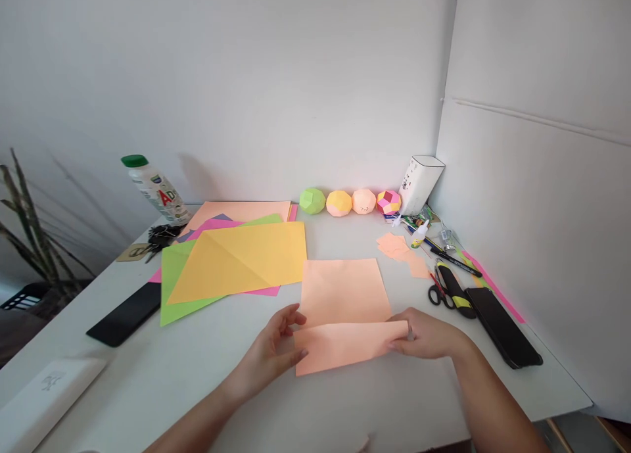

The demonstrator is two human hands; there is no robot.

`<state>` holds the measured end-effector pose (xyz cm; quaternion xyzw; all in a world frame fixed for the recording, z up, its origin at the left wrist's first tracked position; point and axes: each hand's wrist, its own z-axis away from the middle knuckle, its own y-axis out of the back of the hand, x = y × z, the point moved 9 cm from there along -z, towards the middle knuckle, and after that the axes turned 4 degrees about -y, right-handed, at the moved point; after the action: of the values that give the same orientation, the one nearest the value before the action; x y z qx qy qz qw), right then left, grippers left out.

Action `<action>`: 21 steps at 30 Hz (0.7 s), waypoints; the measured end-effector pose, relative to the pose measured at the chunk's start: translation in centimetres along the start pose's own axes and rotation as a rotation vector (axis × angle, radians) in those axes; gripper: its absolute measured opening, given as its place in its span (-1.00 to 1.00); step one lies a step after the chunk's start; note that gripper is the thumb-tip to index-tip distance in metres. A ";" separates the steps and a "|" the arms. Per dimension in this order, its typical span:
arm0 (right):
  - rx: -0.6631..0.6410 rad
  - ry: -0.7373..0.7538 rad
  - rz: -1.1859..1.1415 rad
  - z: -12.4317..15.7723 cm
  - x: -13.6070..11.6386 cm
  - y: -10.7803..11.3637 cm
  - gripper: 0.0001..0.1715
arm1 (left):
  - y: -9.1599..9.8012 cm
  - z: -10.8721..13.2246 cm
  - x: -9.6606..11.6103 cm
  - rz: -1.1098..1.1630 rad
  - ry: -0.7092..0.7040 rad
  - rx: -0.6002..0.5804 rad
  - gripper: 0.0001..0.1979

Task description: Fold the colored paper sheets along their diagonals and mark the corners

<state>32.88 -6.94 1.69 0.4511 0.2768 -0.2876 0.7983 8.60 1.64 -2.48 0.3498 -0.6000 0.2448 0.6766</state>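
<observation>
A peach paper sheet lies on the white table in front of me, its near part folded up and over in a raised flap. My right hand pinches the flap's right end between thumb and fingers. At the flap's left end is my left hand, its fingers curved and apart, with the thumb tip and fingertips near the paper's left edge. The far part of the sheet is flat, and its far left corner meets a yellow sheet.
Green paper lies under the yellow sheet. Faceted paper balls, including a green one, line the wall. Scissors, a cutter, a black phone and peach scraps are at right. A bottle stands back left.
</observation>
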 end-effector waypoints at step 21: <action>0.267 0.254 0.446 -5.0 -6.9 -1.2 -0.90 | -1.3 -1.2 2.0 -0.504 -0.281 0.008 -0.64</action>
<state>26.37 -1.58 3.66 0.6343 0.2284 -0.0800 0.7342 10.69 1.54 -0.77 0.5210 -0.5812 0.0205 0.6248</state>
